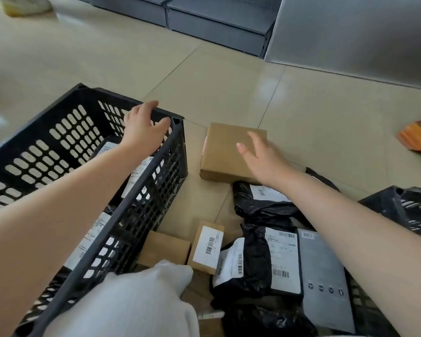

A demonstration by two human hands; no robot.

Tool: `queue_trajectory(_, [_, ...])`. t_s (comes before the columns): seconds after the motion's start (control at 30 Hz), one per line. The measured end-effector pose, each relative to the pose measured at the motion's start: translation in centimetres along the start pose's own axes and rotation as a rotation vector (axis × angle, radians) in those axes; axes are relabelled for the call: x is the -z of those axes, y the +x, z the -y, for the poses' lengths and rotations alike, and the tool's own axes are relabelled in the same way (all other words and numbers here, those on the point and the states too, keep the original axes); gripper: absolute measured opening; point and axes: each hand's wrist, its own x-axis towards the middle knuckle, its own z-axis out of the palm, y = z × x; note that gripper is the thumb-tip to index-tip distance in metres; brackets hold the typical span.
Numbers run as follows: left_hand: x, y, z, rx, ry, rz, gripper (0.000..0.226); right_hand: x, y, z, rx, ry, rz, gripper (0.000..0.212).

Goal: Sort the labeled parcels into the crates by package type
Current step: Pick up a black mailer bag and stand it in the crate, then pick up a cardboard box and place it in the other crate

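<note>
Fingers [156, 110] of the left hand [144, 128] are spread and lightly bent over the far right corner of the black crate [88, 93], their tips at or just above its rim, holding nothing; whether they press on the plastic cannot be told. Those of the right hand [260, 156] are open and relaxed above the large cardboard box [226, 152], with the thumb stretched toward the left; contact with the box top cannot be told. Nearest the person, a white-clad knee [136, 302] fills the bottom of the view, its left side over the crate's near rim. Just beyond it on the tiled floor [229, 81] lie two small cardboard boxes side by side: a plain small box [164, 249] touching the crate wall, and a labeled small box [208, 246] with a barcode sticker. To their right sits a heap of black poly mailers [255, 259] bearing white shipping labels, with a grey flat packet [323, 276] beside them. Inside the black crate, more dark mailers with white labels [139, 176] lie against its right wall. A second black crate [404, 210] shows at the right edge, under the right forearm. The large cardboard box rests on the floor just right of the first crate's far corner, beyond the mailer heap. Farther off stand grey metal shelving bases [216, 25] and a grey panel [362, 32].
</note>
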Motion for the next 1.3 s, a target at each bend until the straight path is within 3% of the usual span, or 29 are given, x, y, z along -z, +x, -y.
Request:
queue_trajectory(0.17, [-4.6, 1.3, -3.0, -0.143, 0.107, 0.068, 0.057, 0.2, 1.4, -4.6, -0.087, -0.037, -0.014, 0.067])
queue_trajectory(0.37, [-11.5, 2.1, 0.0, -0.369, 0.691, 0.167, 0.061, -2.4, 3.5, -10.5, -0.236, -0.124, 0.057, 0.068])
queue_trajectory(0.5, [-14.9, 2.8, 2.0, -0.518, 0.814, 0.295, 0.066, -4.3, 5.5, -13.3, -0.324, -0.06, 0.074, 0.068])
queue_trajectory(0.63, [-17.3, 3.7, 4.2, -0.339, 0.781, 0.411, 0.068, -5.5, 7.4, -15.3, -0.414, -0.03, 0.09, 0.064])
queue_trajectory(0.8, [-19.3, 4.9, 4.5, -0.054, 0.654, 0.462, 0.058, -6.6, 9.5, -17.3, -0.488, -0.221, 0.143, 0.054])
queue_trajectory(0.87, [-20.1, 5.0, 4.6, 0.111, 0.549, 0.517, 0.055, -7.1, 10.3, -17.8, -0.514, -0.146, 0.171, 0.062])
queue_trajectory(0.97, [-21.1, 4.8, 4.9, 0.289, 0.306, 0.598, 0.027, -7.7, 11.2, -18.1, -0.56, 0.056, 0.169, 0.073])
queue_trajectory(1.03, [-21.7, 4.6, 5.2, 0.335, 0.215, 0.613, 0.02, -8.4, 11.7, -18.6, -0.586, 0.176, 0.16, 0.071])
queue_trajectory(1.13, [-22.2, 4.4, 5.8, 0.355, 0.162, 0.614, 0.033, -9.5, 12.4, -19.0, -0.596, 0.348, 0.15, 0.071])
queue_trajectory(1.3, [-22.2, 4.8, 6.9, 0.365, 0.225, 0.538, 0.018, -10.3, 13.1, -19.5, -0.592, 0.483, 0.099, 0.099])
